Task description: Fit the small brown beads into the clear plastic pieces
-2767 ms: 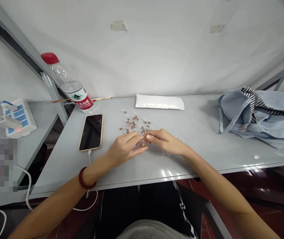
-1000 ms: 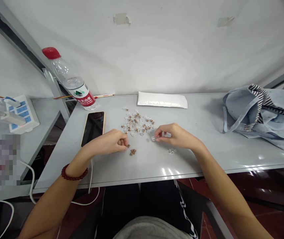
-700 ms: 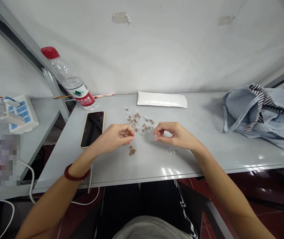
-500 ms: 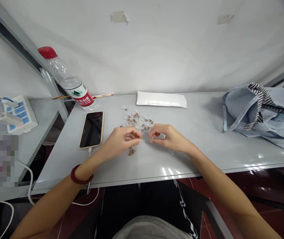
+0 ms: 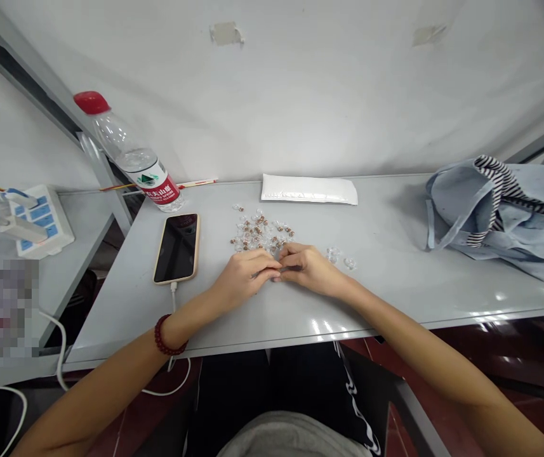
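Observation:
My left hand (image 5: 240, 279) and my right hand (image 5: 307, 270) meet at their fingertips over the grey table top (image 5: 381, 260). Something thin and small lies between the fingertips, partly hidden and too small to name. Just beyond my hands spreads a loose pile of small transparent glass pieces and brown bits (image 5: 258, 232). Two more transparent pieces (image 5: 341, 258) lie a little to the right of my right hand. The small heap of brown bits from before does not show; my left hand may cover it.
A black phone in a tan case (image 5: 176, 249) lies left of my hands, its charging cable (image 5: 172, 304) running off the table's front edge. Behind stand a water bottle with a red cap (image 5: 143, 171) and a white packet (image 5: 308, 189). A blue denim bag (image 5: 500, 212) lies at right.
My hands have moved inward from apart and now touch at the fingertips in front of the pile. The small brown heap near the table's front has gone from view.

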`<state>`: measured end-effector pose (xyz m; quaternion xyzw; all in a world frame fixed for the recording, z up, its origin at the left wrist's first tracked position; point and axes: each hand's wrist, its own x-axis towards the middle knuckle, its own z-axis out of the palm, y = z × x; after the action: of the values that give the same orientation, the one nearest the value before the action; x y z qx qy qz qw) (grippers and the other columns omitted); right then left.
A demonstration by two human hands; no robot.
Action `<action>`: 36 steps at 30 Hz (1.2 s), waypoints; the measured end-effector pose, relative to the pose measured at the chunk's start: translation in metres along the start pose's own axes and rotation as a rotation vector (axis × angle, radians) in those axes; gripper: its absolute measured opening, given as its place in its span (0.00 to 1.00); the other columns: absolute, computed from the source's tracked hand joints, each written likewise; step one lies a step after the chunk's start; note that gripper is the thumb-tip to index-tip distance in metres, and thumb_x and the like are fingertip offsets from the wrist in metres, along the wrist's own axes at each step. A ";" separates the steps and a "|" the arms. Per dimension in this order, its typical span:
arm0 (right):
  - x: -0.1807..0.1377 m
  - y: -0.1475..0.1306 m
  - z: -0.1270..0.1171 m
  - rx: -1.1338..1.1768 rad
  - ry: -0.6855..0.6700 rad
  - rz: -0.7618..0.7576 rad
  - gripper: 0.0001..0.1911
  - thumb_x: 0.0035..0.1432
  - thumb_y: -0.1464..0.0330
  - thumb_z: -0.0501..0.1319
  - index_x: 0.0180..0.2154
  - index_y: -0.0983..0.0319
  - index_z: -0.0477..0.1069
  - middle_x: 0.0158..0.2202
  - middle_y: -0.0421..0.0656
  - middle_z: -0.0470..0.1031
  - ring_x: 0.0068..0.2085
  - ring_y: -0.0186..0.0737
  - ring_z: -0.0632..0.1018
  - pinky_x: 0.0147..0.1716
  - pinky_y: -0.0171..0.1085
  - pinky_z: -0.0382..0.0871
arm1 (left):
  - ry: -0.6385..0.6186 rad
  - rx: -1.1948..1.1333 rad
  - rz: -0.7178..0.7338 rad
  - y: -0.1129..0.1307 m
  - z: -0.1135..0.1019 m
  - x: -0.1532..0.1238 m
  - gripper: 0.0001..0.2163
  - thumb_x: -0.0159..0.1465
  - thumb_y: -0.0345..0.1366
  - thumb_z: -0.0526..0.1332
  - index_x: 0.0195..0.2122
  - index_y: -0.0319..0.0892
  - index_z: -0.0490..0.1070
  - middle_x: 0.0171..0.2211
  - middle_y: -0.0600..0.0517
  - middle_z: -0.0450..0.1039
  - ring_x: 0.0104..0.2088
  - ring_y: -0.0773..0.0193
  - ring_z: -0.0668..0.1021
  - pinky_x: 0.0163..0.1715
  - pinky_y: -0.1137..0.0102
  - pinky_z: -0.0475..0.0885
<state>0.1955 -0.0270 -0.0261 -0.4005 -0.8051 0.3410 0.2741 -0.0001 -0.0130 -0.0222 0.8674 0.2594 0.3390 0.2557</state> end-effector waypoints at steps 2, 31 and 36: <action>0.000 -0.002 0.000 0.007 0.006 -0.003 0.06 0.58 0.70 0.62 0.32 0.63 0.78 0.34 0.45 0.75 0.35 0.36 0.74 0.38 0.37 0.68 | 0.010 0.028 0.030 0.000 0.000 -0.001 0.04 0.63 0.29 0.60 0.36 0.39 0.75 0.32 0.51 0.74 0.29 0.68 0.76 0.26 0.75 0.72; 0.002 -0.017 0.000 0.677 0.059 0.308 0.07 0.52 0.64 0.66 0.28 0.61 0.80 0.23 0.39 0.76 0.25 0.30 0.73 0.29 0.34 0.69 | 0.107 0.206 0.238 0.004 -0.003 0.003 0.07 0.61 0.32 0.62 0.40 0.40 0.68 0.34 0.49 0.72 0.34 0.63 0.73 0.34 0.67 0.72; 0.002 -0.018 -0.007 0.676 -0.026 0.309 0.10 0.52 0.64 0.66 0.36 0.61 0.79 0.30 0.42 0.79 0.30 0.34 0.77 0.31 0.36 0.71 | 0.142 0.226 0.224 -0.002 -0.006 0.001 0.05 0.61 0.32 0.62 0.38 0.40 0.68 0.32 0.50 0.72 0.33 0.63 0.73 0.33 0.68 0.71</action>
<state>0.1914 -0.0311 -0.0075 -0.3997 -0.5806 0.6300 0.3260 -0.0040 -0.0093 -0.0185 0.8881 0.2148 0.3942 0.0981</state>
